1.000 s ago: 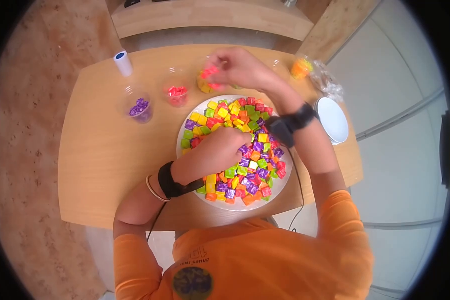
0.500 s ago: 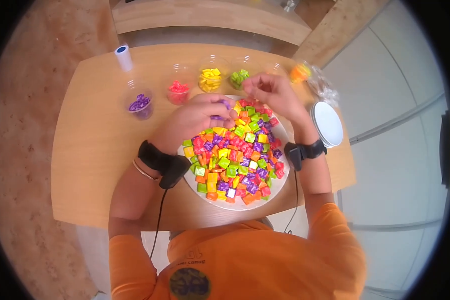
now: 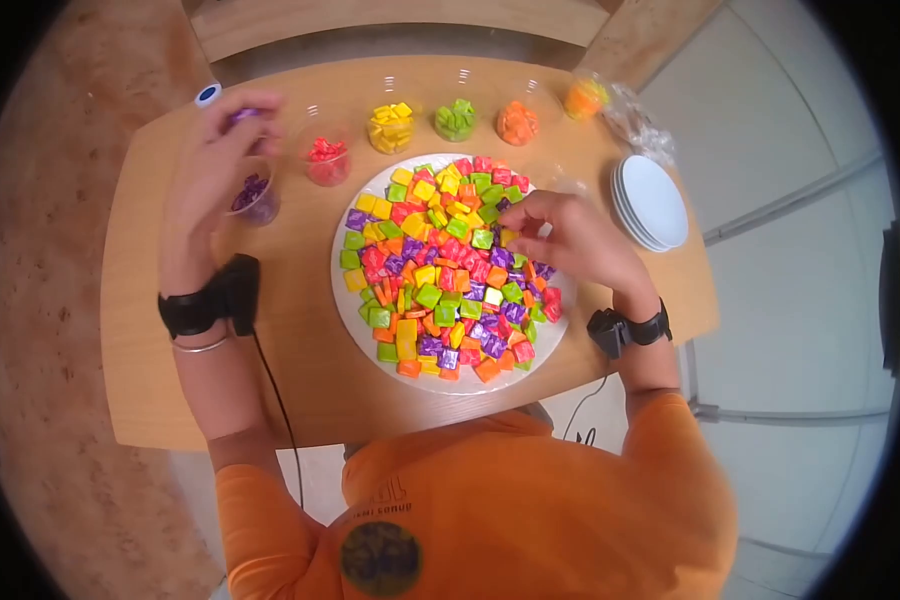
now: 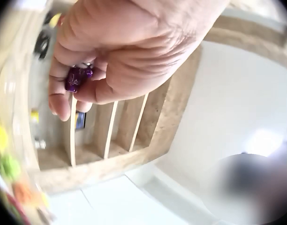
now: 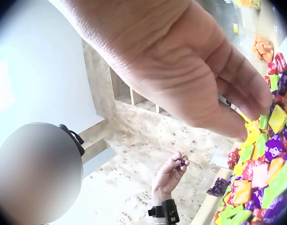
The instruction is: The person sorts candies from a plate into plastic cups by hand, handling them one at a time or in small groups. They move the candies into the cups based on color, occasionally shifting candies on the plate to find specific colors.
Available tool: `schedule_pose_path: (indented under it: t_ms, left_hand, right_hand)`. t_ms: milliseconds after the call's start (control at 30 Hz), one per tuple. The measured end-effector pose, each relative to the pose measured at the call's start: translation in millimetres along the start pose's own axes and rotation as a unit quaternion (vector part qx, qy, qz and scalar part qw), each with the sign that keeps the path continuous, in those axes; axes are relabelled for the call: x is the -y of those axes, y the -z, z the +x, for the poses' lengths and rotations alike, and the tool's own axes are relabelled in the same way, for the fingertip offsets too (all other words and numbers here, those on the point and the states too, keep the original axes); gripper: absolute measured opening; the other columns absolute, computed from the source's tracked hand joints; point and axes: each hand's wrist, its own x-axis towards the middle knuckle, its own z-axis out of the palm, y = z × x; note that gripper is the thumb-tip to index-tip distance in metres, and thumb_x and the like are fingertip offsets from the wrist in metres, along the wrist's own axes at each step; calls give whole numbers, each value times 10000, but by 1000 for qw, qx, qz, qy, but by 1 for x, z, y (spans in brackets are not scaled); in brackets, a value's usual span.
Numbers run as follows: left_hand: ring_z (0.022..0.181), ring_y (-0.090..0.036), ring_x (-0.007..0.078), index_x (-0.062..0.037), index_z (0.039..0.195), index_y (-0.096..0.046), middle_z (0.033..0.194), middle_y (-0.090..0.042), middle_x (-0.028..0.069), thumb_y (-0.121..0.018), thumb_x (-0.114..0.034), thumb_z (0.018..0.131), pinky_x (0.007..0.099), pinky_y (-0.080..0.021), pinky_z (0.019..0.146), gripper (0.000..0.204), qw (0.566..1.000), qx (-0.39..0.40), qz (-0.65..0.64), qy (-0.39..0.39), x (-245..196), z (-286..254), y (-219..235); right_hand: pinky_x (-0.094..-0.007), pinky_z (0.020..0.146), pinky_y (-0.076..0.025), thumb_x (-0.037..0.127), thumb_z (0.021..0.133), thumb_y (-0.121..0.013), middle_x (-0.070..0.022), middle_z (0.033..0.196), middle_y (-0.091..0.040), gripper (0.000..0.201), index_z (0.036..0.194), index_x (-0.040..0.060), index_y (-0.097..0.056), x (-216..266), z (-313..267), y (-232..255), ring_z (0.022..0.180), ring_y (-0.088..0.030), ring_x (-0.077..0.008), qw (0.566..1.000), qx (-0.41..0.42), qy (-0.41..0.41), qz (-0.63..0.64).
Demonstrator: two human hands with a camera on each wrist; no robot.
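Observation:
My left hand (image 3: 232, 130) is raised at the far left of the table, close over a clear cup of purple candies (image 3: 255, 200). Its thumb and fingers pinch a purple wrapped candy (image 4: 78, 78). My right hand (image 3: 575, 240) reaches down to the right side of a round white plate (image 3: 440, 388) heaped with wrapped candies in several colours. Thumb and fingertips stand apart there, right at some yellow candies (image 5: 253, 133) in the heap.
Along the back stand clear cups of red candies (image 3: 327, 160), yellow candies (image 3: 391, 128), green candies (image 3: 456, 120) and orange candies (image 3: 518, 122). Stacked white lids (image 3: 653, 203) and crumpled clear plastic (image 3: 645, 130) lie at right. A white cylinder (image 3: 208, 95) stands at back left.
My left hand has left the heap with purple candy and moved left to the purple cup. My right hand has come back from the cups at the back to the plate's right side.

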Motion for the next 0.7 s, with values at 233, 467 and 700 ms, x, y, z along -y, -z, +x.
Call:
schedule_pose_path:
  t_ms: [233, 467, 700]
  left_hand:
    - [839, -662, 154, 52, 1150, -670, 931, -695, 94, -599, -101, 978, 291, -538, 769, 240, 943, -40, 329, 29, 26, 11, 29]
    - [879, -706, 240, 17, 1095, -688, 986, -725, 160, -723, -171, 877, 354, -541, 803, 290, 919, 60, 369, -122, 3, -16, -36]
    - [825, -674, 387, 10, 972, -667, 861, -697, 197, -785, -272, 795, 475, -531, 735, 354, 861, 316, 373, -141, 6, -58, -129]
  right_hand:
    - [-411, 809, -546, 107, 825, -795, -161, 1118, -647, 377, 1169, 19, -668, 14, -21, -22, 938, -665, -331, 997, 32, 9, -73]
    - [-436, 924, -518, 40, 771, -783, -174, 1159, -611, 558, 1303, 48, -614, 15, -4, -49, 1106, -607, -359, 981, 13, 151, -118]
    - [-466, 921, -508, 80, 831, -766, -180, 1154, -596, 565, 1359, 54, -568, 9, 18, -38, 1094, -603, -381, 986, 121, 90, -76]
